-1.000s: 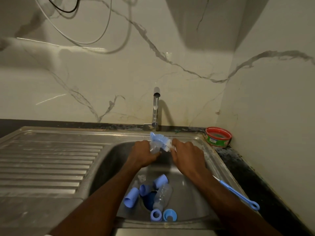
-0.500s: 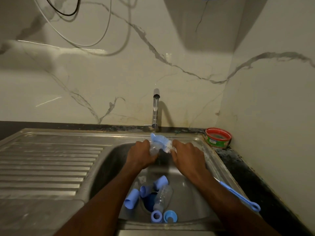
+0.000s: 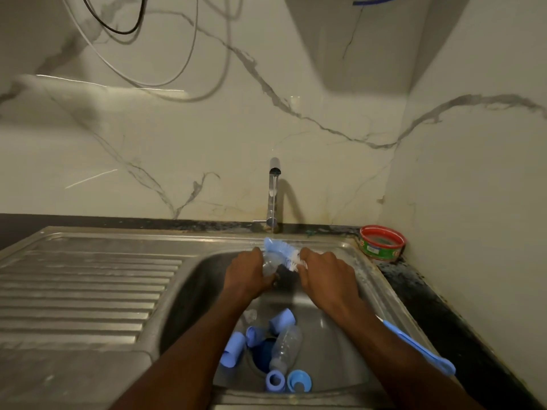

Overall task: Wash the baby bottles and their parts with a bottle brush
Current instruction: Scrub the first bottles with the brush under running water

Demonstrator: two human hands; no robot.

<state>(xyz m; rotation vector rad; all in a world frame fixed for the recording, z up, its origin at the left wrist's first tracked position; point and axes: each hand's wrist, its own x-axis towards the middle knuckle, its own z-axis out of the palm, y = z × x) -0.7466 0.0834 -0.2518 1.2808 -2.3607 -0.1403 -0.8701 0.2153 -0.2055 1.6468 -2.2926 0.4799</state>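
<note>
Over the back of the steel sink [image 3: 373,279], my left hand [image 3: 247,276] grips a clear baby bottle [image 3: 270,263]. My right hand [image 3: 327,276] grips a blue and white bottle brush [image 3: 281,251], whose bristles lie against the top of that bottle, under the tap [image 3: 273,196]. At the bottom of the basin lie another clear bottle [image 3: 286,347], several blue caps [image 3: 233,349] and two blue rings [image 3: 299,380] around the drain. A thin stream of water falls from the tap.
A second blue brush with a long handle [image 3: 420,347] rests on the sink's right rim. A red-rimmed tub [image 3: 381,242] stands in the back right corner. The ribbed draining board [image 3: 83,288] stretches to the left. Marble walls close the back and right.
Both hands stay almost in place at the back of the sink; the brush has shifted only slightly against the bottle.
</note>
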